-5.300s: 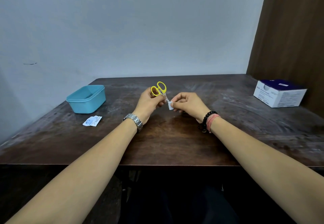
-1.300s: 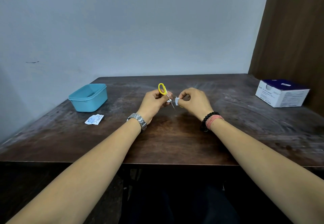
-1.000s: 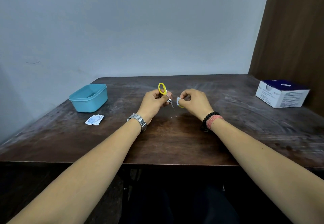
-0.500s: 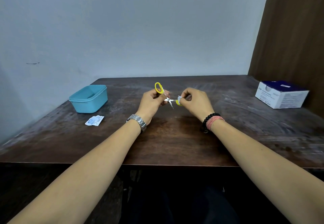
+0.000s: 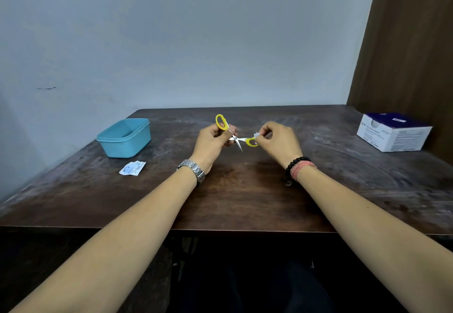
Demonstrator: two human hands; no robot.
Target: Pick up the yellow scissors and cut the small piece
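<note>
Head view: left hand grips one yellow loop of the scissors, held above the middle of the surface; right hand pinches the other loop through a small white wipe. Blades spread wide, tips pointing down. Judgement: rub along the handle, keep fingers off the edges. Teal tub near left edge, torn sachet just in front of it; white box at right edge. Pale wall behind, brown panel at right.

Tub at the table's left, packet before it; scissors centre; box far right.
</note>
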